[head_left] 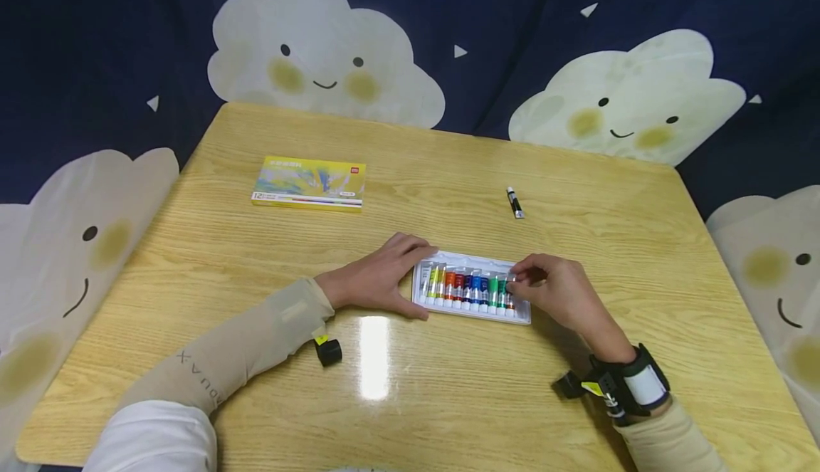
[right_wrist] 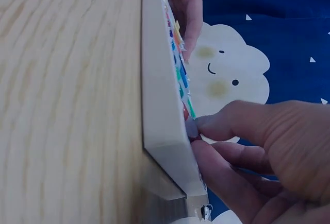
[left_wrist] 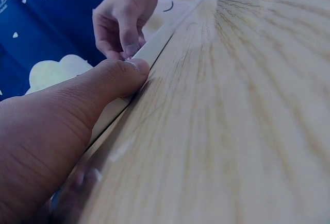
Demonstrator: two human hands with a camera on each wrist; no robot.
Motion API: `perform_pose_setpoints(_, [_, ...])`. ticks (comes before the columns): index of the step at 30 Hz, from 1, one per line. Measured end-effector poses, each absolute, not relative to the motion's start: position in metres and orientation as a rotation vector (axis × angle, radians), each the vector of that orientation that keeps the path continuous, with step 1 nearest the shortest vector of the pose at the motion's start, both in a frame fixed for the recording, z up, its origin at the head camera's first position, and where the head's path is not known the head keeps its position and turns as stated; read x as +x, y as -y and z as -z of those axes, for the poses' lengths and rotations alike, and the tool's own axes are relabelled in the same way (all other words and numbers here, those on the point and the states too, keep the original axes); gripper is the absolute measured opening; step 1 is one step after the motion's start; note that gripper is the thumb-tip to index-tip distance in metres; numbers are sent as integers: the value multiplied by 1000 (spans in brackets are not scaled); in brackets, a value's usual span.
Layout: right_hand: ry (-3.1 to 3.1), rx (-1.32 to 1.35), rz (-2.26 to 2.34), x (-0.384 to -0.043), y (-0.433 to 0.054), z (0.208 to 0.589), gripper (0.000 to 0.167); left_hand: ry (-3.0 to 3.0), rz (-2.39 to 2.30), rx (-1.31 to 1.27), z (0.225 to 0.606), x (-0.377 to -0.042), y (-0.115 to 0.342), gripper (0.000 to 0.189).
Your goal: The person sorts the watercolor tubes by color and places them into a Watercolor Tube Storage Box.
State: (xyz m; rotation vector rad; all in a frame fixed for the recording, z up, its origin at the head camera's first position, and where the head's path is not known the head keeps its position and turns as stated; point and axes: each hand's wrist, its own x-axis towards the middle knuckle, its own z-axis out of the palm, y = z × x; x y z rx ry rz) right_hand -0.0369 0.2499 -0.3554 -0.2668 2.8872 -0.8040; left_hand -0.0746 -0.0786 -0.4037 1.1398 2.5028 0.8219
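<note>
A white plastic tray (head_left: 477,258) of small paint tubes lies on the table, the tubes in a row from white and yellow through red and blue to green. My left hand (head_left: 384,276) grips its left end, fingers at the far rim and thumb (left_wrist: 121,77) along the near side. At the tray's right end, my right hand (head_left: 560,290) pinches a paint tube (right_wrist: 191,130) between thumb and forefinger. That tube sits last in the row, a reddish part showing near its lower end; the fingers hide much of it.
A yellow paint box (head_left: 309,181) lies at the back left of the wooden table (head_left: 435,401). One black paint tube (head_left: 515,203) lies apart, beyond the tray on the right. A dark cloud-patterned cloth (head_left: 487,2) hangs behind the table.
</note>
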Motion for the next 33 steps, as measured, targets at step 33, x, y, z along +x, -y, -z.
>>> perform_pose_setpoints(33, [-2971, -365, 887, -71, -264, 368, 16, -2506, -823, 1143, 406, -76, 79, 111])
